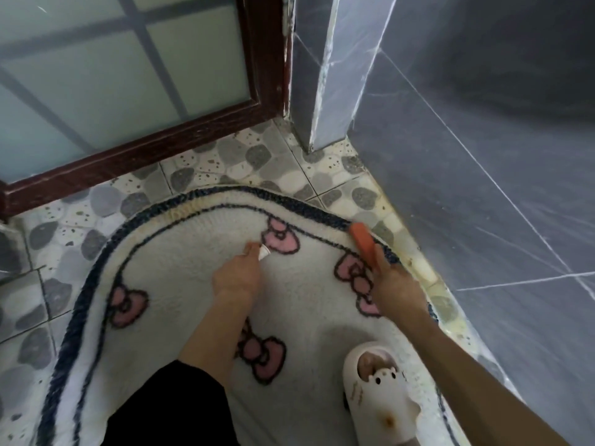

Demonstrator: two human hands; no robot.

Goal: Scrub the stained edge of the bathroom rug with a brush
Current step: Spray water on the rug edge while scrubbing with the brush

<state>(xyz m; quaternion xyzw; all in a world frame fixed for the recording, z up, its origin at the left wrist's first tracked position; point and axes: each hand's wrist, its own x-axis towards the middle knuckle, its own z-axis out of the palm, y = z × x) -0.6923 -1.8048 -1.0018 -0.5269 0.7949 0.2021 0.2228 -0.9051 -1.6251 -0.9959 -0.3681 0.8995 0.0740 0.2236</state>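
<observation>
1. Head view, looking down at a white rug (180, 268) with pink bows and a dark border. It lies on a pebble-patterned floor (225, 156) and fills the centre and lower frame.
2. The right hand (396, 284), right of centre, grips an orange brush (363, 241), fingers (381, 257) wrapped along its handle. The brush head touches the rug's right border, just beside the grey wall (483, 188).
3. The left hand (238, 275), at centre, pinches a small white piece (264, 252) between thumb and fingertips over the rug. I cannot tell what the piece is.
4. A yellowish stain (190, 210) shows between the two dark lines at the rug's top edge, well apart from the brush.
5. A foot in a white slipper (376, 391) stands on the rug at lower right.
6. Risk: neither hand presses the rug flat, so hard strokes would likely bunch or drag the edge. The slipper pins only the lower part.
7. Risk: the brush works close to the wall, so a long stroke could knock knuckles or brush against the tile.
8. Risk: scrubbing only at the right border may leave the yellowish band at the top unscrubbed.
9. Risk: the pinched piece could slip and drop into the pile if the left hand moves to steady the rug.
</observation>
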